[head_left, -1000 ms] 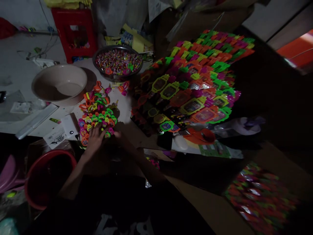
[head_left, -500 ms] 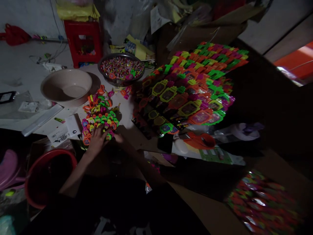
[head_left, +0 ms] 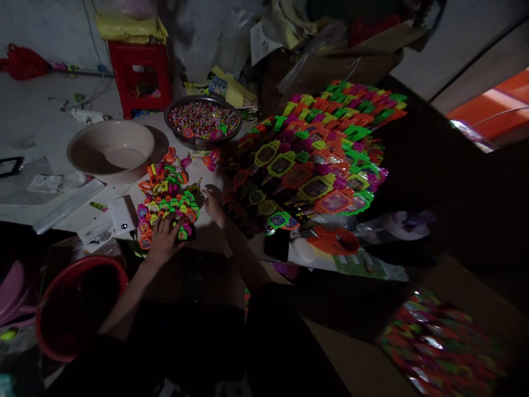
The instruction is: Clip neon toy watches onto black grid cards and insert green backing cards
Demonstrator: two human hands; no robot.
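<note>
Fingers of the left hand [head_left: 163, 238] rest slightly spread on a tight block of small, brightly coloured toy watches [head_left: 167, 205], by the near edge of a white worktop [head_left: 37, 118]. Just beyond the block, farther from that edge, lies a loose heap of small coloured bands [head_left: 168, 175]. To its right, the right hand [head_left: 213, 207] reaches over the worktop, its fingers near the heap; shadow hides their tips, so whether they hold anything cannot be told. Left of the block, by the near edge, is 1 white box-shaped device [head_left: 121, 215] with a dark cable. Farther back stand 1 beige basin [head_left: 115, 153] and 1 metal bowl [head_left: 198, 145] filled with tiny multicoloured pieces [head_left: 201, 117]. Toward the right end of the worktop rises a large pile of bigger neon watches [head_left: 316, 187]. Below the near edge, at left, sits 1 red bucket [head_left: 40, 325].
</note>
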